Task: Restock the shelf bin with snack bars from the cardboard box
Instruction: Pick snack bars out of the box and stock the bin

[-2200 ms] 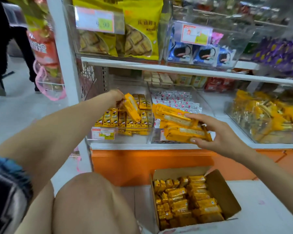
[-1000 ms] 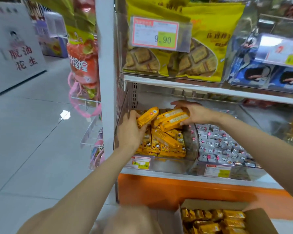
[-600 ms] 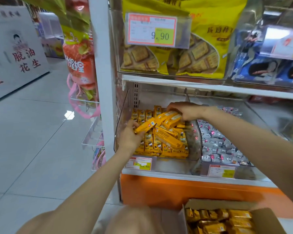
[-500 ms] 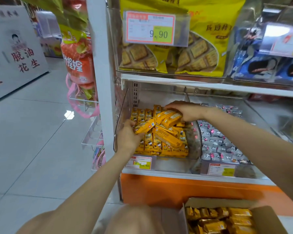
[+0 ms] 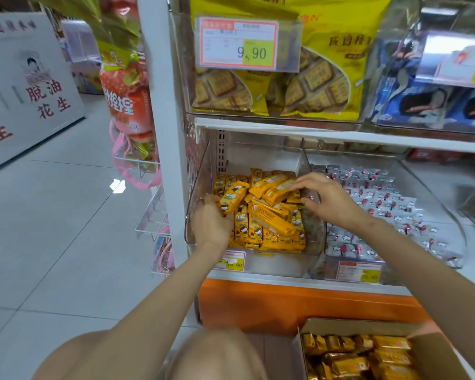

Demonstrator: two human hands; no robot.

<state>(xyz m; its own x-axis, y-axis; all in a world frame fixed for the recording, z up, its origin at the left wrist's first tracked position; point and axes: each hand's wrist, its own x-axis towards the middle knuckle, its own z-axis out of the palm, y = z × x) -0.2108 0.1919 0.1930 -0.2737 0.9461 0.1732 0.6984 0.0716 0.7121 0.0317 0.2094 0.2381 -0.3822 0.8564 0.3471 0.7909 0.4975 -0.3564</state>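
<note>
A clear shelf bin (image 5: 201,185) on the lower shelf holds several orange snack bars (image 5: 269,223), some upright in rows and some lying loose on top. My left hand (image 5: 213,222) is inside the bin's left side, shut on one orange snack bar (image 5: 231,198) that is tilted upward. My right hand (image 5: 325,200) hovers over the bin's right side with fingers spread, its fingertips touching the loose bars on top (image 5: 279,189). The cardboard box (image 5: 433,352) sits open on the floor at the lower right with more orange bars (image 5: 368,357) in it.
A neighbouring clear bin of silver-wrapped sweets (image 5: 381,207) lies to the right. Yellow biscuit bags (image 5: 321,78) and a price tag (image 5: 239,43) sit on the shelf above. A white upright post (image 5: 162,111), hanging strawberry bags (image 5: 124,102) and a wire rack (image 5: 151,218) stand at the left. My knee (image 5: 217,355) is below.
My right hand has let its bundle of bars down onto the pile and spread its fingers, shifting right. My left hand has lowered its bar closer to the rows.
</note>
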